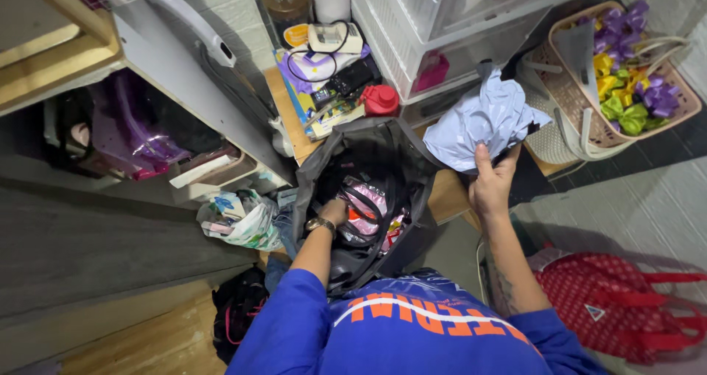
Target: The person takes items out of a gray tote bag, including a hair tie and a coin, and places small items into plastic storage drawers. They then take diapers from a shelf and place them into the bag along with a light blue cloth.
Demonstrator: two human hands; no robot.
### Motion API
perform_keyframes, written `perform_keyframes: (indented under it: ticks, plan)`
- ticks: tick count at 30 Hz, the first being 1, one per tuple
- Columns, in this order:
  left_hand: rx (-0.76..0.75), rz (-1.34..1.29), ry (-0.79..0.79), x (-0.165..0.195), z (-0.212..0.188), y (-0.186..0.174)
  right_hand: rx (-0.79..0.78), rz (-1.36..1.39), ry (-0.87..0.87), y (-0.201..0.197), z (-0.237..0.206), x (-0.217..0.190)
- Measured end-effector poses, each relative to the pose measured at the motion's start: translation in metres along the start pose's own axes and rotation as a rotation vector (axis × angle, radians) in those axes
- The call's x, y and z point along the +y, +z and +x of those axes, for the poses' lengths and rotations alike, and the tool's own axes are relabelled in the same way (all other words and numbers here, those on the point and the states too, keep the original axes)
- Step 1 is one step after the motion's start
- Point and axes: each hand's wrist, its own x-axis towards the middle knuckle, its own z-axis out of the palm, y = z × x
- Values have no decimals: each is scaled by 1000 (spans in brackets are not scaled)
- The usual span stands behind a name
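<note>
A dark grey bag (324,161) stands open in front of me, with pink and red packets inside. My left hand (335,211) reaches down into it, a watch on the wrist, fingers among the packets; whether it grips one I cannot tell. My right hand (492,180) is raised to the right of the bag and grips a crumpled pale blue plastic bag (482,117) by its lower edge. My blue shirt with orange lettering fills the bottom of the view.
A red patterned bag (626,301) lies at lower right. A woven basket (685,102) with purple, yellow and green bows sits at upper right. Clear plastic drawers (442,21) stand behind. A cluttered wooden stool (283,110), a floral bag (243,224) and shelves are at left.
</note>
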Motion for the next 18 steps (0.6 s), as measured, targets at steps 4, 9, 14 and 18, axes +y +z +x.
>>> perform_keyframes:
  ticks: [4, 9, 14, 18]
  plan:
    - [103, -69, -57, -15, 16, -13, 13, -35, -8, -1, -3, -3]
    - [188, -80, -213, -26, 21, -14, -3, -17, -8, 0, -3, -2]
    - [4, 112, -230, -24, 3, 18, -2, 27, 22, 2, -2, -2]
    - [134, 92, -321, -19, -5, 38, -3, 5, 10, 5, -2, 0]
